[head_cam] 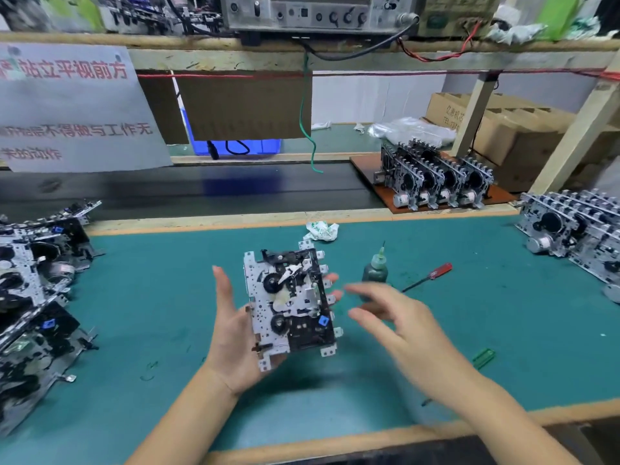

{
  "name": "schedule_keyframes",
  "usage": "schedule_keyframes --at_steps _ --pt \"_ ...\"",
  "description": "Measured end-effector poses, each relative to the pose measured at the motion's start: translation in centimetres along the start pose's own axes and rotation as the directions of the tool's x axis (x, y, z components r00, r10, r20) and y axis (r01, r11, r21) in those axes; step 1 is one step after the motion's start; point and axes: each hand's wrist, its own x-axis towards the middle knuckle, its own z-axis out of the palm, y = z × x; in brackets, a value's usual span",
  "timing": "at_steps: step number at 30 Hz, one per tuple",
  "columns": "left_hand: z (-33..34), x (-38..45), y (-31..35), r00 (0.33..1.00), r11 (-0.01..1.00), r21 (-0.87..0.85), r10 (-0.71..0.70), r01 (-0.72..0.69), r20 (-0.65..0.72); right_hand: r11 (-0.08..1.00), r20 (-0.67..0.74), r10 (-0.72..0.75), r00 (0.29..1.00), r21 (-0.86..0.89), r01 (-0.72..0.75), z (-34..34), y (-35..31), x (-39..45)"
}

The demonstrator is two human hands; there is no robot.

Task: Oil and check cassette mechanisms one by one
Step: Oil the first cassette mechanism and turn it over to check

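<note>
Nearest the camera, the right hand (399, 327) hovers blurred above the green bench mat (167, 297), fingers spread and holding nothing, just right of the silver-and-black cassette mechanism (290, 305). That mechanism rests upright on the left hand (235, 340), cradled on the open palm with fingertips showing past its right edge, over the mat's middle. Behind the right hand stands a small green needle-tipped oil bottle (375, 268); a red-handled screwdriver (429, 276) lies beside it. More mechanisms crowd the mat's left edge (37, 297) and right edge (580, 229).
</note>
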Motion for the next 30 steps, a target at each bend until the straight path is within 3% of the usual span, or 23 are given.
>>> schedule_keyframes --at_steps 2,5,7,14,17,19,20,22,27,30 --pt "-0.4 -0.2 -0.2 0.995 1.0 0.006 -0.021 0.022 -0.098 0.967 0.024 -0.039 0.999 -0.25 0.043 -2.6 1.7 -1.2" --pt "-1.3 -0.6 -1.1 0.958 0.998 0.031 -0.04 0.051 -0.282 0.894 0.339 0.074 0.938 -0.44 0.089 -6.2 4.2 -2.8" --pt "-1.9 -0.6 -1.6 0.919 0.997 0.017 -0.062 0.074 -0.388 0.868 0.452 0.141 0.881 -0.485 0.11 -7.3 5.3 -3.7" --pt "-2.9 -0.6 -2.0 0.858 0.991 0.024 -0.101 0.131 -0.503 0.832 0.492 0.234 0.839 -0.548 0.09 -7.8 7.5 -3.8" --pt "-3.2 -0.7 -2.1 0.844 0.991 0.029 -0.096 0.131 -0.528 0.907 0.493 0.212 0.844 -0.42 0.017 -6.7 7.0 -2.9" --pt "-3.2 -0.6 -2.2 0.838 0.991 0.022 -0.098 0.13 -0.537 0.986 0.505 0.164 0.848 -0.077 -0.146 -5.1 6.0 -2.2" --pt "-3.2 -0.5 -2.2 0.835 0.991 0.017 -0.102 0.132 -0.541 0.975 0.517 0.133 0.846 0.087 -0.206 -4.1 5.3 -1.8" --pt "-3.1 -0.5 -2.2 0.831 0.991 0.009 -0.105 0.131 -0.547 0.931 0.539 0.091 0.837 0.252 -0.263 -1.7 4.1 -1.0" --pt "-3.4 -0.6 -2.1 0.817 0.989 0.041 -0.091 0.139 -0.57 0.873 0.633 0.143 0.761 0.281 -0.398 2.5 2.6 1.4" --pt "-3.6 -0.6 -2.1 0.817 0.99 0.028 -0.097 0.137 -0.569 0.864 0.629 0.194 0.753 0.254 -0.435 3.2 2.4 2.1"
